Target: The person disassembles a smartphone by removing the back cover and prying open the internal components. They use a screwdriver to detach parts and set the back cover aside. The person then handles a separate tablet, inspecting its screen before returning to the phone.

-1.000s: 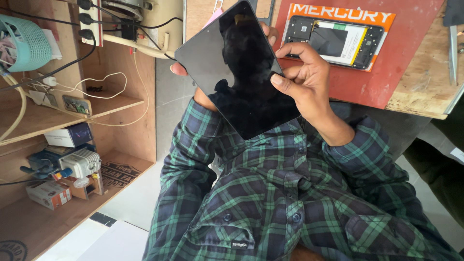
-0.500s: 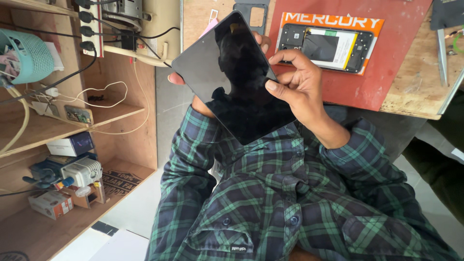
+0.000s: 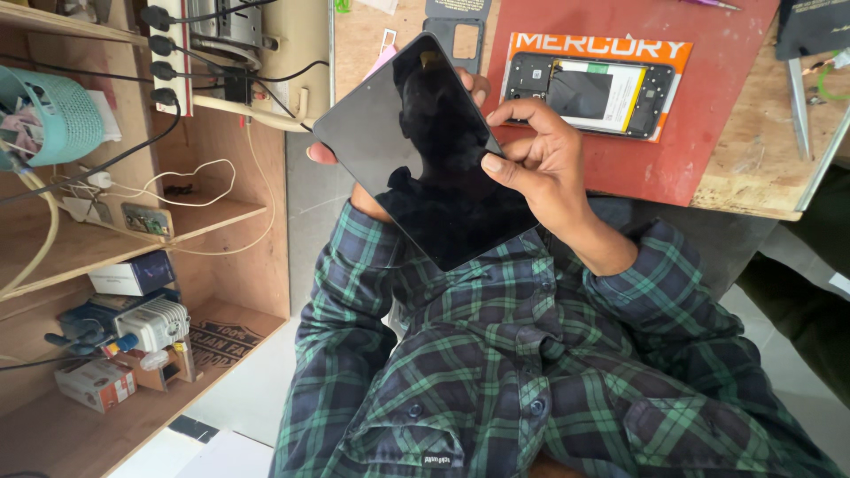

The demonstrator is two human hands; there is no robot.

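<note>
A dark tablet (image 3: 425, 150) with a glossy black screen is held tilted above my lap, in front of my green plaid shirt. My right hand (image 3: 544, 173) grips its right edge, thumb on the glass and fingers curled behind. My left hand (image 3: 320, 153) supports it from underneath and is mostly hidden; only a thumb tip at the left edge and fingertips near the top corner show.
On the wooden bench lies a red mat (image 3: 717, 133) with an opened phone (image 3: 580, 93) on it, and a grey back cover (image 3: 456, 40) beside the mat. A metal tool (image 3: 797, 97) is at the right. Left shelves hold a teal basket (image 3: 53, 115), a power strip (image 3: 164, 53), cables and boxes.
The tablet stays in both hands at about the same tilt. The view has shifted slightly, and my right-hand fingers have adjusted a little along the edge.
</note>
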